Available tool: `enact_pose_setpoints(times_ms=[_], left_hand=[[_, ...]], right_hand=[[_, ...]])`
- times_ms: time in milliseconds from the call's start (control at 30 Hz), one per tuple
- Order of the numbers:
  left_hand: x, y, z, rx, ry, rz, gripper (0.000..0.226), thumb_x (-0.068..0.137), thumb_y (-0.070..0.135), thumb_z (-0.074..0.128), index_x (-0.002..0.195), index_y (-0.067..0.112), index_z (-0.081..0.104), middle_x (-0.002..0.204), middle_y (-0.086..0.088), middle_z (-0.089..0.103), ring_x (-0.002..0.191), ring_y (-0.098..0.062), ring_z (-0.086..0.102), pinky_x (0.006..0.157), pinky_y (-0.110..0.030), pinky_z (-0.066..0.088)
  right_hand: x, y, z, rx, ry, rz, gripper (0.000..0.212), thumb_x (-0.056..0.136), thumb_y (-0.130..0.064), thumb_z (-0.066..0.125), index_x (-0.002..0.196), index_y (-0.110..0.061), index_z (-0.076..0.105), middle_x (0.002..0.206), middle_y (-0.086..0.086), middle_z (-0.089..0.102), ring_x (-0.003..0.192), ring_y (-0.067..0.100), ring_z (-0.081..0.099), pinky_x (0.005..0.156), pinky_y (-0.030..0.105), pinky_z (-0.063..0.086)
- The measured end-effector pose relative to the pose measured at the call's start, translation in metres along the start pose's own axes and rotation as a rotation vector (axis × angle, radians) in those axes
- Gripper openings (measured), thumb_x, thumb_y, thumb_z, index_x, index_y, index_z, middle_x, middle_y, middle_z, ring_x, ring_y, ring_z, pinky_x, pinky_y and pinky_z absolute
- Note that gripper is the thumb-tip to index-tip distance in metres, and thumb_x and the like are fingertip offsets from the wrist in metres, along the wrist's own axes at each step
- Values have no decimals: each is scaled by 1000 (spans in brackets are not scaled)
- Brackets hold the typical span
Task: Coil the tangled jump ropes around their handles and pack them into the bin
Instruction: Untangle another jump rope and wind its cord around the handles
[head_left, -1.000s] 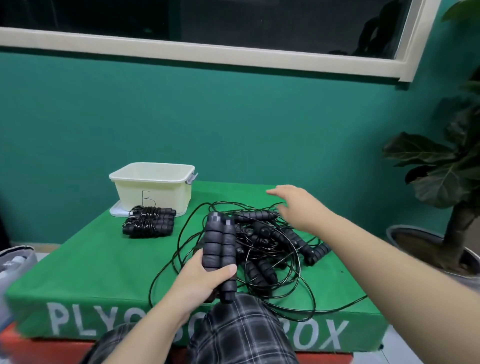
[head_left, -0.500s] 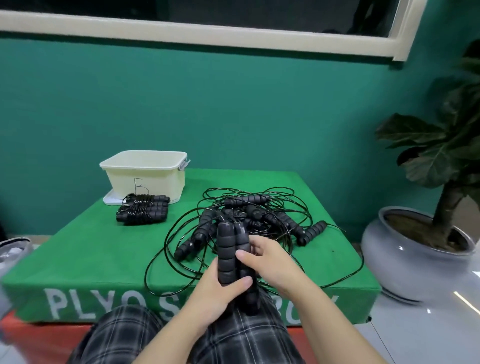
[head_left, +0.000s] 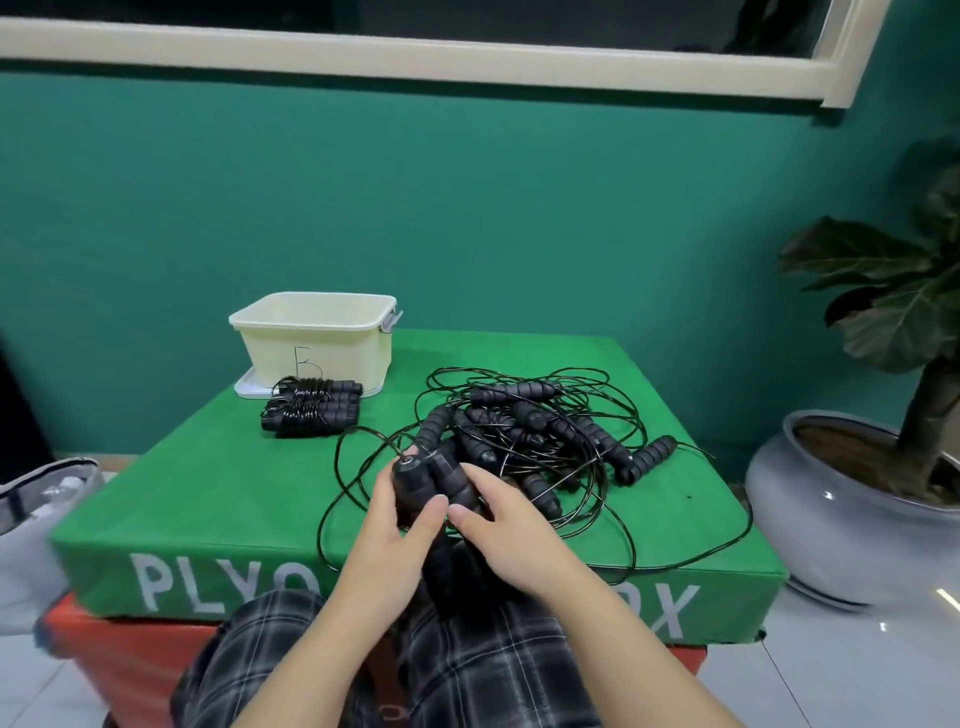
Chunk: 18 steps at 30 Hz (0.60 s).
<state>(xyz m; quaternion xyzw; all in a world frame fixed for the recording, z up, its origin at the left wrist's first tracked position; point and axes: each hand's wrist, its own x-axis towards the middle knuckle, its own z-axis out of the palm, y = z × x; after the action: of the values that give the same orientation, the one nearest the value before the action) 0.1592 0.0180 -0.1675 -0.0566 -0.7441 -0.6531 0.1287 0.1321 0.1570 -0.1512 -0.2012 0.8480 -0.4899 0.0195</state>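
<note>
My left hand (head_left: 394, 525) and my right hand (head_left: 501, 525) both grip a pair of black foam jump-rope handles (head_left: 434, 480), held side by side over the near edge of the green plyo box (head_left: 208, 499). Their thin black cord trails into a tangled pile of ropes and handles (head_left: 545, 431) at the box's middle right. Coiled rope bundles (head_left: 311, 410) lie at the back left, in front of the cream bin (head_left: 317, 338), which stands on its lid and is marked with a letter.
A potted plant in a grey pot (head_left: 852, 499) stands on the floor to the right. A grey bag (head_left: 36, 509) lies at the left. My plaid-trousered lap (head_left: 447, 670) is below the hands. A teal wall rises behind the box.
My right hand came back from the far pile and closed on the handles beside my left hand. The handle pair now tilts with its tops pointing away from me.
</note>
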Motion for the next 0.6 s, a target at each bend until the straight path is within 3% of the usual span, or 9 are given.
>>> enact_pose_setpoints(times_ms=[67, 133, 200, 267, 433, 600], left_hand=[[-1, 2, -6, -57, 7, -15, 50, 89, 15, 62, 119, 48, 40, 109, 20, 67, 104, 3, 60, 99, -31, 43], [-3, 6, -10, -75, 10, -10, 50, 80, 30, 69, 117, 50, 42, 107, 19, 68, 104, -6, 63, 100, -41, 45], [-6, 12, -10, -73, -6, -6, 51, 72, 38, 70, 112, 55, 45, 109, 14, 68, 105, -12, 64, 99, -49, 45], [-8, 17, -6, -83, -14, 25, 48, 76, 28, 69, 110, 54, 48, 109, 11, 68, 104, -15, 64, 98, -51, 46], [-13, 29, 11, -42, -57, 98, 45, 81, 24, 70, 114, 43, 47, 111, 21, 63, 111, -3, 57, 102, -30, 40], [-5, 36, 18, 109, -60, 108, 51, 84, 15, 68, 120, 43, 45, 113, 22, 61, 105, 11, 54, 89, -7, 38]], right_hand=[[0, -4, 1, 36, -50, -1, 40, 88, -30, 55, 127, -33, 55, 118, -13, 66, 111, 6, 59, 103, 34, 44], [0, -4, 0, 133, -95, -9, 39, 85, -27, 56, 123, -33, 59, 115, -9, 68, 110, 13, 62, 101, 43, 46], [-2, -5, -3, 288, -85, 0, 39, 78, -21, 56, 115, -29, 64, 110, -6, 70, 105, 14, 64, 100, 41, 47], [-5, -5, -5, 406, -9, -18, 40, 68, -15, 53, 105, -22, 67, 97, -5, 70, 93, 11, 62, 92, 32, 47], [-11, -9, -19, 522, 157, -84, 41, 52, -7, 45, 86, -11, 66, 78, -4, 66, 74, 9, 56, 65, 16, 45], [-20, -14, -25, 484, 244, -111, 40, 62, -10, 47, 98, -17, 64, 88, -6, 68, 82, 4, 61, 74, 15, 47]])
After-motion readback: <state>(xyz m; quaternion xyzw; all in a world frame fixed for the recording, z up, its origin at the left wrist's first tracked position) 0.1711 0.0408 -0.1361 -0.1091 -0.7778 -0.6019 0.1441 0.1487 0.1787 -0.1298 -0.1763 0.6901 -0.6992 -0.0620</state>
